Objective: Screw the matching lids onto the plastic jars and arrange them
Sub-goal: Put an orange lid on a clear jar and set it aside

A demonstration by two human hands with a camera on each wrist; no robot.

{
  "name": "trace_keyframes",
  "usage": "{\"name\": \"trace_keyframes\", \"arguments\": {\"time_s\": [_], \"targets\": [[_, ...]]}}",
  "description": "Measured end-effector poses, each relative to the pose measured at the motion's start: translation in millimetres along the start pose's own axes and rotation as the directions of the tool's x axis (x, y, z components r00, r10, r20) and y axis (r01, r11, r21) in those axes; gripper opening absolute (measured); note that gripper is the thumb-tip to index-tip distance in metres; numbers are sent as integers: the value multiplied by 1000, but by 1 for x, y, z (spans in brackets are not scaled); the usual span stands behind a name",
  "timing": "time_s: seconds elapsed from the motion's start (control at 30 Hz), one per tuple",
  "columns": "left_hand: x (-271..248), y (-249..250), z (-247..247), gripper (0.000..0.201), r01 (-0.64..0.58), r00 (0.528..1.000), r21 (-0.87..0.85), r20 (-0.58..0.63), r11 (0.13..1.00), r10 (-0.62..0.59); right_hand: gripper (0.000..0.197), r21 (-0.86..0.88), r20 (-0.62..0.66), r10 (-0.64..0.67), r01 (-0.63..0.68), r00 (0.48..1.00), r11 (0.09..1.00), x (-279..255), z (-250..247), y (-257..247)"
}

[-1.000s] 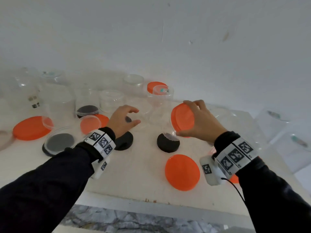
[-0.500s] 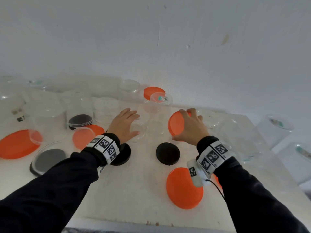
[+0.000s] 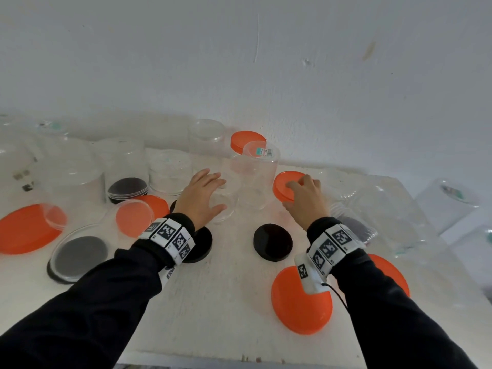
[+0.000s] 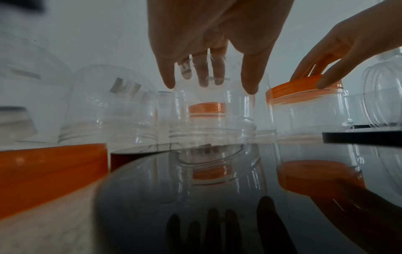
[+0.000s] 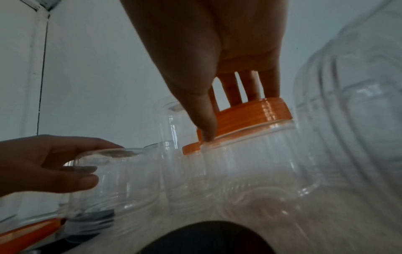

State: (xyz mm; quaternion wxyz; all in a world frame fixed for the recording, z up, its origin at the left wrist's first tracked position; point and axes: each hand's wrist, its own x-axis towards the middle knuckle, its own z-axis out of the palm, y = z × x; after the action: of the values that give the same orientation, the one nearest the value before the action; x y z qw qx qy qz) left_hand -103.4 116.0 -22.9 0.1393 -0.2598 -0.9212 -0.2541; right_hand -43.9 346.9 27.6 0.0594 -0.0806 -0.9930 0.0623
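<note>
Broadly, most of the job looks undone: the white table (image 3: 213, 302) fills the lower half of the head view, strewn with loose lids and open clear jars; a big orange lid (image 3: 25, 229) lies at the left edge, another large orange lid (image 3: 300, 302) at lower centre-right, and two black lids (image 3: 273, 246) lie mid-frame, none on a jar; a crowd of clear jars (image 3: 170, 171), many mouth-down, stands along the wall in the upper left of the table, still lidless as far as I can tell; only one capped jar (image 3: 247, 139) shows at the back centre. Smaller and more immediate, the right hand (image 3: 306, 201) grasps a small orange lid (image 3: 286, 185) by its rim, seated tilted on a clear jar (image 5: 256, 163) right of centre; whether the thread has caught, I cannot tell; the left hand (image 3: 199, 198) is spread with fingers relaxed over an upturned small jar (image 4: 213, 120), barely touching it, gripping nothing.
</note>
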Motion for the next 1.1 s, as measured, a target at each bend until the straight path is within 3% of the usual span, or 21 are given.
{"name": "trace_keyframes", "arguments": {"time_s": [0.27, 0.5, 0.73, 1.1], "targets": [[0, 0, -1, 56, -9, 1000, -4, -8, 1000, 9, 33, 67, -21, 25, -23, 999, 997, 26, 6, -1], [-1, 0, -1, 56, -29, 1000, 11, -8, 1000, 29, 37, 154, 55, 79, -87, 995, 984, 72, 8, -1], [0, 0, -2, 56, -34, 999, 11, -6, 999, 34, 31, 212, -4, 118, -114, 993, 970, 110, 24, 5], [-1, -2, 0, 54, -45, 998, -18, -45, 999, 44, 33, 233, -1, 77, -75, 997, 970, 158, 33, 18]]}}
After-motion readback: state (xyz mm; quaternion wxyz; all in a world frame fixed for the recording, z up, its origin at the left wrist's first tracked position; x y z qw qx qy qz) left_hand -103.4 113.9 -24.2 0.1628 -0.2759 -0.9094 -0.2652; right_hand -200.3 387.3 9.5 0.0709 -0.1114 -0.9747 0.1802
